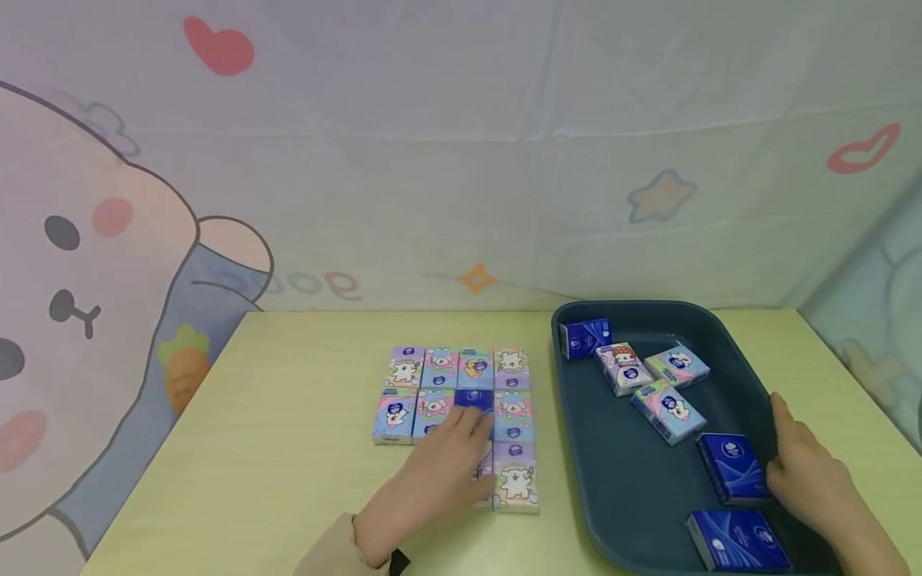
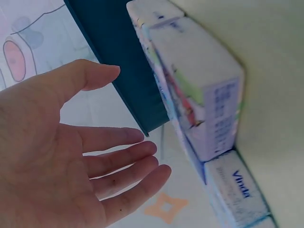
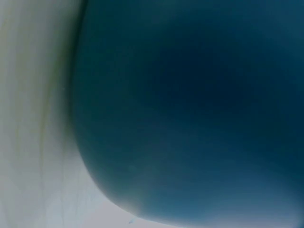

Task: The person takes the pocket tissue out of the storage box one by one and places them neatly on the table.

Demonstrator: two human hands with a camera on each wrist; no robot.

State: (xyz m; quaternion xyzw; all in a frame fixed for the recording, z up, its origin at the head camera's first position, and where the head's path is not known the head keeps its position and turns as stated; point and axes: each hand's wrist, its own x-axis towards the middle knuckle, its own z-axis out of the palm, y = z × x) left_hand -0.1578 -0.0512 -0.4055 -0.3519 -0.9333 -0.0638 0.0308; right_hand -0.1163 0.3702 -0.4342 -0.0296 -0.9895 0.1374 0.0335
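Note:
Pocket tissue packs with cartoon prints lie edge to edge in a block on the table. My left hand reaches over this block with its fingers extended and partly hides a dark blue tissue pack and the packs near it. The left wrist view shows that hand's fingers spread and nearly straight, beside the upright side of a tissue pack. On the right stands a dark teal tray. My right hand rests at its right rim, fingers along the edge; the right wrist view is filled by the tray's blurred wall.
Inside the tray, blue tissue packs lie along the right side and one blue pack sits in the back left corner. Several cartoon packs lie loose between them. A printed cloth hangs behind the pale wooden table.

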